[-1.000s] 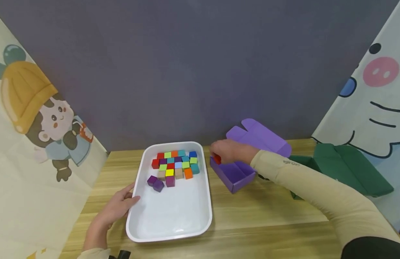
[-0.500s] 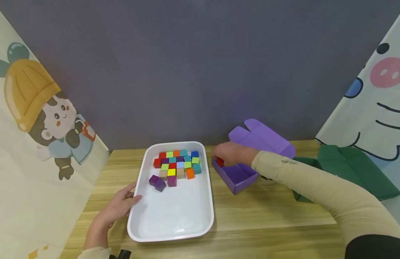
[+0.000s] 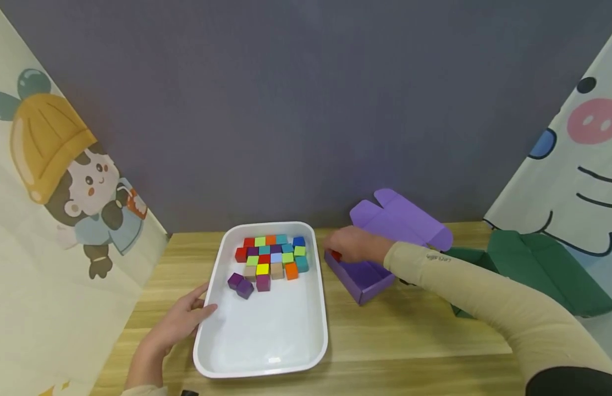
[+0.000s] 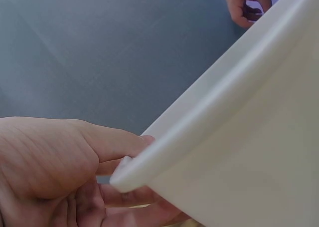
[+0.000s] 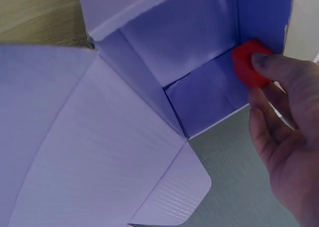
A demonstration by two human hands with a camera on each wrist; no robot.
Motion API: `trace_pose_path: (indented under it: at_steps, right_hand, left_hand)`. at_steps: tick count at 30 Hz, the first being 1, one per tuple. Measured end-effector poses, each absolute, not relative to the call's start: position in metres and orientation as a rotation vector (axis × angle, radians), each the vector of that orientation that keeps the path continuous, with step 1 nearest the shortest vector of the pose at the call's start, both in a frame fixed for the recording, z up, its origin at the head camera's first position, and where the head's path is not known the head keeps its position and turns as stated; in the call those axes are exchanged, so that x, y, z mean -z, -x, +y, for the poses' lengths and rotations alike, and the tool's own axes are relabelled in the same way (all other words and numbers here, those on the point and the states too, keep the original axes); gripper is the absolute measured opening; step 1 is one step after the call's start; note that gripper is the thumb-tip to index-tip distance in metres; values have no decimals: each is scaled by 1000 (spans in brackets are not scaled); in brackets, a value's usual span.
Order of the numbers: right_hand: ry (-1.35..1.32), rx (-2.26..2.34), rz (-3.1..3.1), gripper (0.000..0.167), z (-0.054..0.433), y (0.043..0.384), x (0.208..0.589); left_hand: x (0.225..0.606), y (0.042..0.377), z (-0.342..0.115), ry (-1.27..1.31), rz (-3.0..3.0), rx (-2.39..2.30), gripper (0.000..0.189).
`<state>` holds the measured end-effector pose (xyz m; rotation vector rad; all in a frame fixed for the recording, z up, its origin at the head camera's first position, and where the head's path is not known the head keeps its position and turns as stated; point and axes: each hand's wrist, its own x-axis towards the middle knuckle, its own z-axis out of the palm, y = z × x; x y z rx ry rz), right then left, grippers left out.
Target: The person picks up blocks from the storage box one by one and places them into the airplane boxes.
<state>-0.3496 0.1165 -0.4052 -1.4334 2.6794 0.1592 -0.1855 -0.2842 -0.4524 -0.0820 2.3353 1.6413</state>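
At the left side of a white tray (image 3: 266,338), my left hand (image 3: 179,319) grips the rim, thumb over the edge and fingers beneath, as the left wrist view shows. Several coloured cubes (image 3: 263,269) lie grouped in the far half of the tray. Over the left end of an opened purple box (image 3: 346,281) is my right hand (image 3: 354,243). It pinches a red cube (image 5: 244,70) between thumb and fingers, inside the box near its corner. In the right wrist view, the visible part of the box floor around the cube is bare purple card.
The purple box's lid (image 3: 402,220) is folded back toward the grey wall (image 3: 306,121). Further right stands a green box (image 3: 471,256) with its lid (image 3: 543,272) open, partly hidden by the right sleeve (image 3: 464,280). Beneath everything lies a wood-grain table (image 3: 385,335).
The head view has shifted slightly. My right hand stays at the purple box with the red cube, now a little lower in it. My left hand keeps its hold on the tray.
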Motion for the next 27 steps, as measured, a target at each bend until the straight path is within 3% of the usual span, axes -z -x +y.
trace_pose_path:
  at_steps: [9,27]
  right_hand:
    - [1515,-179,2699,26,118,348,418]
    - [1561,-120,2723,17,115,358,426]
  left_hand:
    - [455,182,-284,57,2342,-1632,63]
    - [452,185,-284,99,2410,-1570,61]
